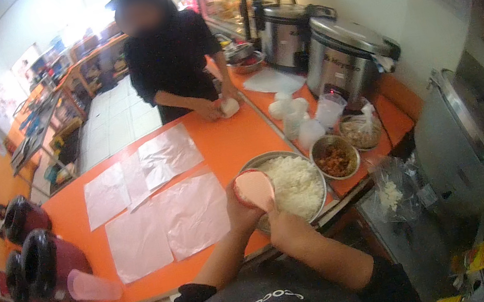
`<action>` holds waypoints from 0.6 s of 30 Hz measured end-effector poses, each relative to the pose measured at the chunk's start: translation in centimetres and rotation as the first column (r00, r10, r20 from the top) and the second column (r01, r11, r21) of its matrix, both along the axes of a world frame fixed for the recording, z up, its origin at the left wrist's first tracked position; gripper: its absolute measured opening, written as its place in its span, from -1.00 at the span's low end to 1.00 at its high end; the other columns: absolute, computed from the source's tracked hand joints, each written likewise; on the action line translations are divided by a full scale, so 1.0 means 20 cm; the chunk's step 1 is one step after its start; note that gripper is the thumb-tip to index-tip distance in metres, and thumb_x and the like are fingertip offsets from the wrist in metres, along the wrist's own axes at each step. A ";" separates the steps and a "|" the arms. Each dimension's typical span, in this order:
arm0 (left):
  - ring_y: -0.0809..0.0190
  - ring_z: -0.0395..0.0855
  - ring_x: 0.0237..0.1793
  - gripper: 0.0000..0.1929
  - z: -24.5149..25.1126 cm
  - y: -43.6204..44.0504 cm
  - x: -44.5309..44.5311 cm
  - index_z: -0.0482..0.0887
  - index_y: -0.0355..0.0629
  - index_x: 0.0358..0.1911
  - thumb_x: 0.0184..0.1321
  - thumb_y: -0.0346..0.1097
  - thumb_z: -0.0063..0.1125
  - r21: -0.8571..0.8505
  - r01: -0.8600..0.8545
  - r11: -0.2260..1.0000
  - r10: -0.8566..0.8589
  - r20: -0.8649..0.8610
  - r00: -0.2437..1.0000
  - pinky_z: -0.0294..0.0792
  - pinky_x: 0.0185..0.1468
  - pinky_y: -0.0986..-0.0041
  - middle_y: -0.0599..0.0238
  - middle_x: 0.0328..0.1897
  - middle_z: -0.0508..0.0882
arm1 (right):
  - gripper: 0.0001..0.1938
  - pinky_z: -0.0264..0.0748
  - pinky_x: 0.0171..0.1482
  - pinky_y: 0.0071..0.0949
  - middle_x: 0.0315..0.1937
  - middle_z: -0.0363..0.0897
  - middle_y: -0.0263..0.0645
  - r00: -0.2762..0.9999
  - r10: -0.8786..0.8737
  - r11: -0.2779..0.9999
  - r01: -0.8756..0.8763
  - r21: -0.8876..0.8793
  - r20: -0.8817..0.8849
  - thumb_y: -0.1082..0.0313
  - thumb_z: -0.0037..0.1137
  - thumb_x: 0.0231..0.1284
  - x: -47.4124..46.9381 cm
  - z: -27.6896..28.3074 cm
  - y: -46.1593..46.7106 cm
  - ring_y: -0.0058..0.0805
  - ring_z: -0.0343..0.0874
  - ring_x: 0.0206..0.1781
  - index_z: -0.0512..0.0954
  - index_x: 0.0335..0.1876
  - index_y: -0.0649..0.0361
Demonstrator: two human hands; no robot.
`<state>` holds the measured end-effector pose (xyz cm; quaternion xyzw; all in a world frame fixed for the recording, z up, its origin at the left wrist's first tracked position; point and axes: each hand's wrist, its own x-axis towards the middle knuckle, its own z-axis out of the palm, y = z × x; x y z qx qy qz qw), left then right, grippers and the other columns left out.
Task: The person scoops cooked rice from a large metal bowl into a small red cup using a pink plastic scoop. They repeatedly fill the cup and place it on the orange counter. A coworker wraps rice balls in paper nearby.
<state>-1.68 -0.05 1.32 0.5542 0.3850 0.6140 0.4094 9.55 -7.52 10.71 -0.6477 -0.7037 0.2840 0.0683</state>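
My left hand (244, 213) is wrapped around a small red-rimmed bowl (238, 189), held above the near left part of a large metal bowl of cooked white rice (294, 183). In my right hand (279, 224) is the handle of a pale pink rice paddle (254, 187), whose flat blade lies over the small bowl's mouth and hides what is inside. Left of the rice, several sheets of whitish wrapping paper (194, 210) lie on the orange counter (240, 139). A metal bowl of reddish-brown filling (334, 158) stands to the right of the rice.
Across the counter a person (173, 61) holds a round white packet (229, 107). Tied bags (311, 131), a bowl with a plastic bag (360, 130) and large rice cookers (343, 53) stand at the right. A pink plastic cup (93, 286) and dark-lidded containers (50, 262) are at the left.
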 end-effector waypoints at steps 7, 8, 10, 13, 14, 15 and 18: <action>0.16 0.54 0.06 -0.15 -0.03 0.09 -0.25 0.18 -0.20 0.15 -0.29 -0.47 0.48 -0.060 0.123 0.991 -0.082 0.458 0.885 0.43 0.12 0.32 0.10 0.11 0.45 | -0.60 0.28 -0.49 -0.59 -0.53 0.35 -0.40 0.640 -0.096 0.987 0.160 0.010 -0.762 0.16 -0.20 0.40 0.28 -0.03 0.05 -0.66 0.31 -0.53 0.32 0.22 0.22; 0.13 0.51 0.09 -0.12 0.02 0.07 -0.31 0.17 -0.21 0.15 -0.34 -0.55 0.45 -0.164 0.004 0.986 0.071 0.451 0.890 0.45 0.12 0.30 0.06 0.11 0.44 | -0.59 0.18 -0.54 -0.71 -0.56 0.24 -0.51 0.579 -0.193 0.964 0.263 -0.043 -0.792 0.17 -0.21 0.41 0.34 -0.03 0.03 -0.79 0.18 -0.56 0.32 0.23 0.25; 0.07 0.48 0.11 -0.08 -0.05 0.11 -0.59 0.16 -0.24 0.14 -0.41 -0.46 0.49 -0.164 -0.244 0.956 0.243 -0.023 0.970 0.43 0.14 0.28 0.04 0.10 0.44 | -0.53 0.25 -0.46 -0.63 -0.55 0.27 -0.50 0.716 -0.097 0.956 0.260 0.136 -0.691 0.20 -0.22 0.41 0.45 -0.10 0.03 -0.72 0.24 -0.52 0.23 0.34 0.26; -0.04 0.49 0.08 -0.06 -0.09 0.10 -0.91 0.19 -0.23 0.16 -0.44 -0.36 0.51 0.009 -0.367 0.930 0.293 -0.622 0.726 0.40 0.13 0.21 0.01 0.10 0.43 | -0.56 0.24 -0.50 -0.66 -0.57 0.28 -0.48 0.631 -0.220 0.942 0.336 0.007 -0.744 0.24 -0.24 0.42 0.46 -0.07 -0.01 -0.74 0.23 -0.55 0.24 0.34 0.22; -0.08 0.49 0.06 -0.05 -0.12 0.10 -0.96 0.20 -0.22 0.16 -0.45 -0.33 0.51 0.074 -0.370 0.926 0.294 -0.756 0.584 0.39 0.13 0.18 -0.01 0.11 0.42 | -0.56 0.23 -0.51 -0.67 -0.57 0.29 -0.48 0.601 -0.265 0.931 0.363 -0.038 -0.754 0.25 -0.24 0.42 0.46 -0.06 -0.02 -0.75 0.23 -0.55 0.24 0.34 0.21; -0.12 0.49 0.05 -0.08 -0.13 0.11 -0.98 0.22 -0.19 0.16 -0.42 -0.33 0.49 0.022 -0.377 0.926 0.236 -0.812 0.534 0.40 0.11 0.16 -0.01 0.10 0.42 | -0.56 0.24 -0.51 -0.66 -0.57 0.30 -0.47 0.608 -0.252 0.935 0.353 -0.028 -0.753 0.25 -0.24 0.42 0.46 -0.05 -0.02 -0.74 0.23 -0.55 0.24 0.34 0.21; -0.18 0.48 0.02 -0.16 -0.16 0.13 -0.98 0.26 -0.11 0.16 -0.34 -0.33 0.44 -0.106 -0.400 0.910 0.057 -0.926 0.374 0.42 0.06 0.12 0.00 0.09 0.42 | -0.56 0.27 -0.50 -0.63 -0.56 0.32 -0.44 0.651 -0.211 0.943 0.332 0.023 -0.729 0.25 -0.24 0.42 0.46 -0.04 -0.02 -0.71 0.24 -0.55 0.23 0.35 0.20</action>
